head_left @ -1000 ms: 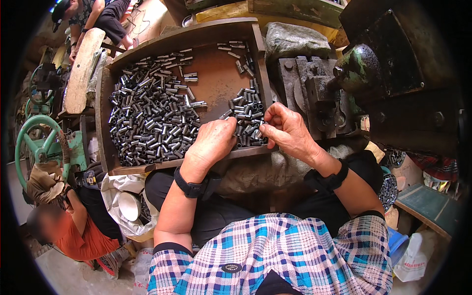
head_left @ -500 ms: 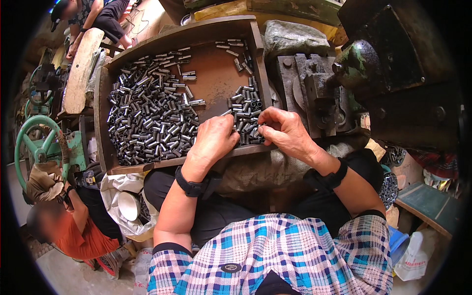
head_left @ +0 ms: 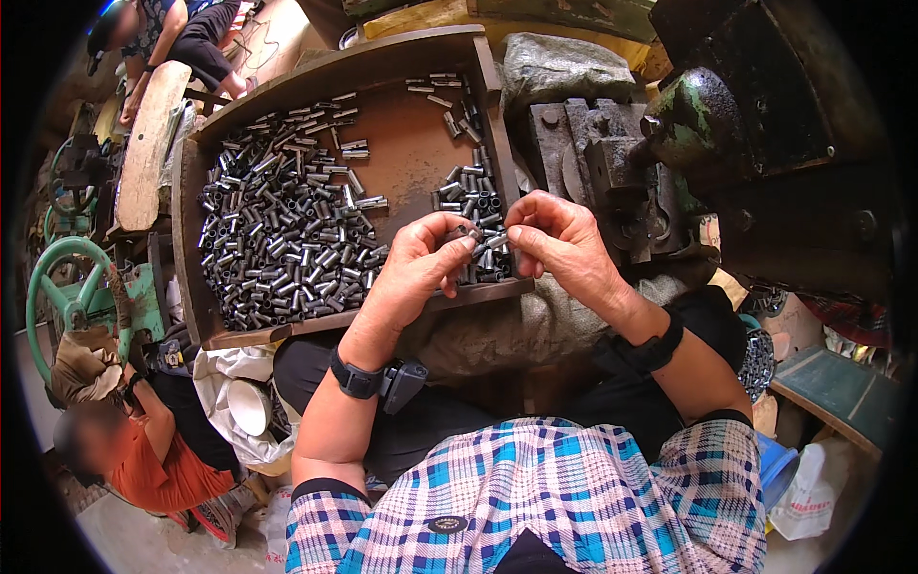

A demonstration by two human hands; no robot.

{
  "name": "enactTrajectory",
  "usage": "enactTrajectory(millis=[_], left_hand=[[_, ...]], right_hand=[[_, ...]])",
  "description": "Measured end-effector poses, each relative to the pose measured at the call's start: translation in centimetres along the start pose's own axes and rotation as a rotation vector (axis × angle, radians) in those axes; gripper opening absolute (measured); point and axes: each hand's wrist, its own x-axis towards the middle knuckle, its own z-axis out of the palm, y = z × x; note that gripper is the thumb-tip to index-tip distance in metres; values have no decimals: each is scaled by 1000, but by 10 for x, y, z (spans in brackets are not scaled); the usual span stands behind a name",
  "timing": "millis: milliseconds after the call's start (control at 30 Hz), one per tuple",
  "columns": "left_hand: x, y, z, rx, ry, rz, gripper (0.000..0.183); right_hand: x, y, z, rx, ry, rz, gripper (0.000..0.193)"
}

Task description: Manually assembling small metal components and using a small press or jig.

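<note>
A shallow rust-brown tray (head_left: 406,139) holds a large heap of short metal tubes (head_left: 287,230) on its left side. A smaller pile of the same tubes (head_left: 469,187) lies along its right side. Over the tray's near right corner, my left hand (head_left: 421,258) pinches a short dark metal tube (head_left: 467,231) between thumb and forefinger. Facing it, my right hand (head_left: 564,244) is closed in a pinch near the smaller pile; whatever is between its fingertips is too small to make out. Black bands circle both my wrists.
A dark, greasy machine (head_left: 688,124) with a steel fixture (head_left: 612,172) stands right of the tray. A green handwheel (head_left: 76,297) is at the left, beside a person in orange (head_left: 163,459). Another person (head_left: 182,43) sits far left. A white sack (head_left: 239,383) holds a bowl.
My left hand has turned so its fingertips point up, and the tube between them now shows. My right hand has risen slightly. The view has shifted a little.
</note>
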Motion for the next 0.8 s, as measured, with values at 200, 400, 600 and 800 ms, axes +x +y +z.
enactTrajectory(millis=[200,400,600,800], left_hand=[[-2,0,9,-107,109,43,17],[-1,-1,9,-256,130,-5,17],[-1,-2,9,-339,77,-17,15],[-2,-4,12,-345,89,-24,13]], right_hand=[[1,3,-1,115,-1,10,7],[1,1,-2,149,6,36,9],[2,5,1,173,27,40,11],[1,6,2,300,47,69,12]])
